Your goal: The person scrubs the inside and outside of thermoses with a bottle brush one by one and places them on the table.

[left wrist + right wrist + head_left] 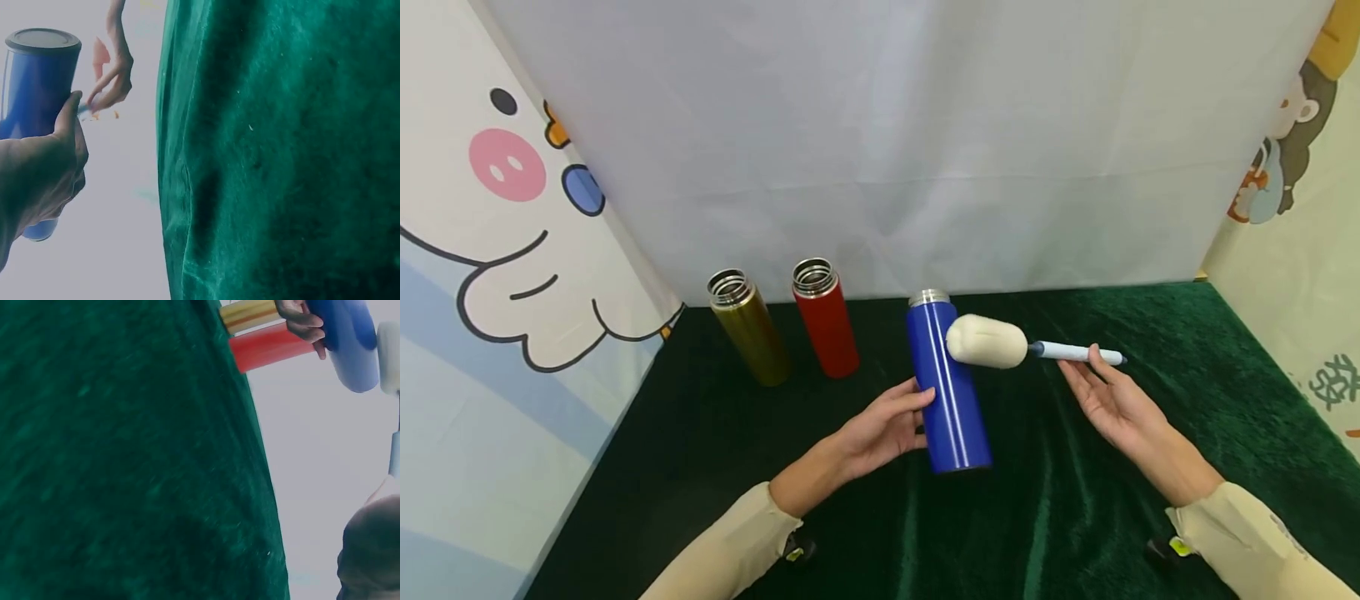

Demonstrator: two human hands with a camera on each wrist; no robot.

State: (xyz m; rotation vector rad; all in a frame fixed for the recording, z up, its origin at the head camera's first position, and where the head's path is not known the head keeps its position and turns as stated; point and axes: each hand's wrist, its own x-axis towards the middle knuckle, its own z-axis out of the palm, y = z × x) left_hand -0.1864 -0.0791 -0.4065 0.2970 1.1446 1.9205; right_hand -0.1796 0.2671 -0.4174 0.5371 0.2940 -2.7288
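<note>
My left hand (883,427) grips a blue bottle (951,400) around its middle and holds it up, slightly tilted, its silver threaded mouth uncapped at the top. In the left wrist view the dark base of the blue bottle (37,81) shows, with the left hand (47,172) wrapped about it. The right hand (1120,408) pinches the light-blue handle (1071,352) of a bottle brush between thumb and fingers. The brush's cream sponge head (988,342) points left and overlaps the blue bottle's upper side in the head view; whether they touch I cannot tell.
A gold bottle (752,333) and a red bottle (827,325) stand uncapped at the back left of a dark green velvet cloth (985,533). Behind them hangs a pale curtain (887,150). Printed cartoon panels flank both sides.
</note>
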